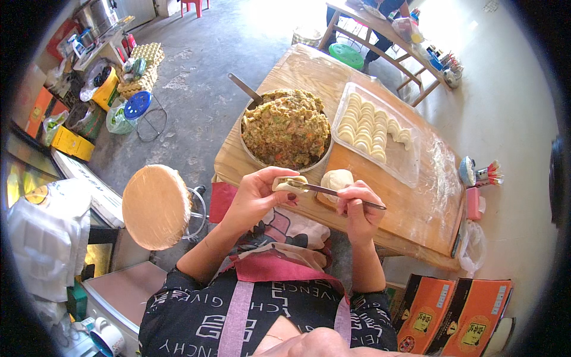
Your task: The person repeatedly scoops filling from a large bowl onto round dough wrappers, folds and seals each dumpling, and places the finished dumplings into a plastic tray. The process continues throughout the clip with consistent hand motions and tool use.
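My left hand [257,191] holds a dough wrapper [282,184], curled up around some filling. In my right hand [362,206] is a thin flat spatula [328,191], its tip pressed into the filling inside that wrapper. Just beyond my hands stands a large metal bowl [250,157] heaped with chopped filling [285,125], a metal handle [245,88] sticking out at its left. A ball of dough [337,180] lies on the board, partly behind the spatula. Rows of folded dumplings [363,125] sit in a clear plastic tray [408,163] to the right.
The wooden table [285,67] carries a flour-dusted board [419,205]. At its right edge are a blue-and-white bowl [467,171] and a pink tissue box [473,203]. A round stool [155,206] stands to my left. Another person [383,42] is behind a far table [372,22].
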The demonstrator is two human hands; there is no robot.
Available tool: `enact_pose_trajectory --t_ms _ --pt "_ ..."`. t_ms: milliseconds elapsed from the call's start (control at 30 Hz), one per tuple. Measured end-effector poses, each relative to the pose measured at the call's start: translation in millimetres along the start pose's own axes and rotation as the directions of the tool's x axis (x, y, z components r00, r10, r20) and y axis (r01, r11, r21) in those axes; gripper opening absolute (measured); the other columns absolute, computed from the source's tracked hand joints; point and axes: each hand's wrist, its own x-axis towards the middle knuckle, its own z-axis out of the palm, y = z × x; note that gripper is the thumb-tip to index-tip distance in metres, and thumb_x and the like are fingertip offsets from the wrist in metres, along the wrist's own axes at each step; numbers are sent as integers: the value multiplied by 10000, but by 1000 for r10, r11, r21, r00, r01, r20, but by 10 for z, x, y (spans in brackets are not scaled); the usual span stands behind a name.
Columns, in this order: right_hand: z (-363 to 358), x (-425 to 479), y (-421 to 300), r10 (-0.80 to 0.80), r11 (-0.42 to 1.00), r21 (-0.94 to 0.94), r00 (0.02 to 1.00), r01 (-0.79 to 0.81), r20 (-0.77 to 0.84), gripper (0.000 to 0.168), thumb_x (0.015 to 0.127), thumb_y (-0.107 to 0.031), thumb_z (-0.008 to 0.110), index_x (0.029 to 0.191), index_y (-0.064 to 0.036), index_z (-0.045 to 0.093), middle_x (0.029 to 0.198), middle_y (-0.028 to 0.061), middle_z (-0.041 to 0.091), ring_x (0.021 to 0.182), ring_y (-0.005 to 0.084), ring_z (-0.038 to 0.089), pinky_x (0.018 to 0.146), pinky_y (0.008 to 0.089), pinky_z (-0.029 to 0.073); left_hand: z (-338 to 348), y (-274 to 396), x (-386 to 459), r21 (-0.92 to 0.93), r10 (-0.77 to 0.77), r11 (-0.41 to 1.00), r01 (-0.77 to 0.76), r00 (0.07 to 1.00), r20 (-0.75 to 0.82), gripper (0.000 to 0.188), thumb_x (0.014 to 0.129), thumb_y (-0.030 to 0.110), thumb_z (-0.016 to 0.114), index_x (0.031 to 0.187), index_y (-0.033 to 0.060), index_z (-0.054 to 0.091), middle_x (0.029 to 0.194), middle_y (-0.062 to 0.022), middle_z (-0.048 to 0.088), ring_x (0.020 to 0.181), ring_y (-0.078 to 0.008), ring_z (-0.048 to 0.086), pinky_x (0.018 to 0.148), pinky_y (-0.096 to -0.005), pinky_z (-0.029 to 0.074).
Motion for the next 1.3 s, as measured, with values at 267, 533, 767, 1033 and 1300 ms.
enact_pose_trajectory --t_ms 267,533,767,1033,1300 --pt "-10 -114 -43 -121 980 -158 993 117 -13 201 966 -122 622 973 47 733 796 105 654 682 165 602 628 289 466 38 2 -33 -93 -19 995 20 1000 10 390 929 -12 678 1310 -19 593 1178 -132 704 995 -179 714 876 -319 605" --pt "-38 12 -159 -60 983 -165 990 81 131 212 960 -153 646 979 32 747 814 105 671 684 176 604 636 288 471 36 -34 -56 -57 -24 998 26 999 33 394 927 28 710 1299 -31 595 1216 -142 693 1037 -185 702 902 -325 597" --pt "-71 77 -90 -71 992 -89 983 87 172 188 955 -107 621 972 31 748 801 103 662 668 164 596 613 289 459 63 17 -63 -38 -20 999 22 999 42 375 932 36 710 1285 -34 603 1227 -142 687 1085 -192 687 915 -329 592" --pt "-24 -8 -23 -83 996 25 997 83 8 195 982 -94 589 979 44 728 792 84 649 652 135 575 605 264 446 19 -13 -75 -85 -39 995 42 999 37 359 957 52 678 1295 -32 595 1212 -136 693 1026 -194 704 901 -330 594" --pt "50 -24 -31 35 999 6 998 -35 -58 248 1041 -164 555 1035 45 688 773 66 602 629 107 543 567 239 401 -2 -67 -77 -144 -41 989 40 999 -4 380 965 96 684 1309 -31 585 1193 -139 701 995 -198 715 888 -342 601"
